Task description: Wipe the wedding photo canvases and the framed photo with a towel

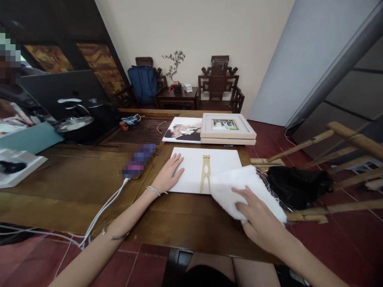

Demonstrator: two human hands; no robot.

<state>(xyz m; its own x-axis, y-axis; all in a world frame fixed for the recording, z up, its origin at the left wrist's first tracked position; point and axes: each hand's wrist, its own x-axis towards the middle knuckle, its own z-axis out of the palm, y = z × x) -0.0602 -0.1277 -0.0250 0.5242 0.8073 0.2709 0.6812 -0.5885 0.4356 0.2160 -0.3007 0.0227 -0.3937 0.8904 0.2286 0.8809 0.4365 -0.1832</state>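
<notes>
A white panel (196, 165) lies face down on the wooden table (89, 179), with a tan stand piece (205, 172) on its back. My left hand (170, 173) rests flat on the panel's left edge, fingers stretched out. My right hand (254, 213) presses on a white cloth (239, 187) that lies over the panel's lower right corner, fingers spread on the cloth.
Two stacked light-wood picture frames (228, 128) and a printed photo canvas (183, 130) lie beyond the panel. A phone (138, 161) with a white cable lies to the left. A black bag (296, 185) sits on bamboo furniture at right. Carved chairs stand at the back wall.
</notes>
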